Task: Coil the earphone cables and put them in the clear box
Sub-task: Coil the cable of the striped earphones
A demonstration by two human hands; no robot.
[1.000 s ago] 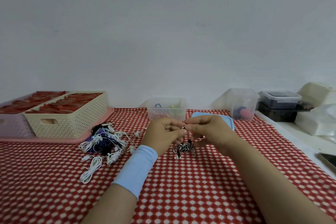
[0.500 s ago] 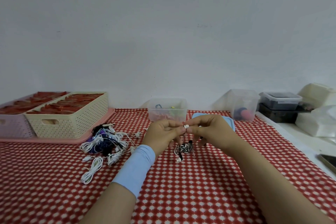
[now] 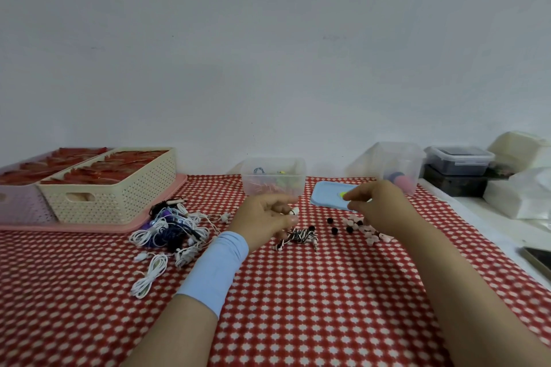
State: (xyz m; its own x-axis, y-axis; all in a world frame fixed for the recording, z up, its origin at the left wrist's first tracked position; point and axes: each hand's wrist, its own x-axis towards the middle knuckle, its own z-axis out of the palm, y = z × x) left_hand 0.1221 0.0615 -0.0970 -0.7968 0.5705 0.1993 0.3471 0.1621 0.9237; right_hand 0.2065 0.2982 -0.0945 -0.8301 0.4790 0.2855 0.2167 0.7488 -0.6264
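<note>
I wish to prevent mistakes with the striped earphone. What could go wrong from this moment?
1. The left hand pinches only the earbud, while the striped cable lies loosely bunched on the cloth; lifting it may undo the coil.
2. The right hand is close over the small loose ear tips; a brush could scatter them.
3. The pile of other earphones lies near the left sleeve, which might drag it.

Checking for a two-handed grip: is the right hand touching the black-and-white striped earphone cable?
Apart. The head view shows red-checked tablecloth between the right hand and the black-and-white striped earphone cable; only the left hand pinches its white earbud.
</note>
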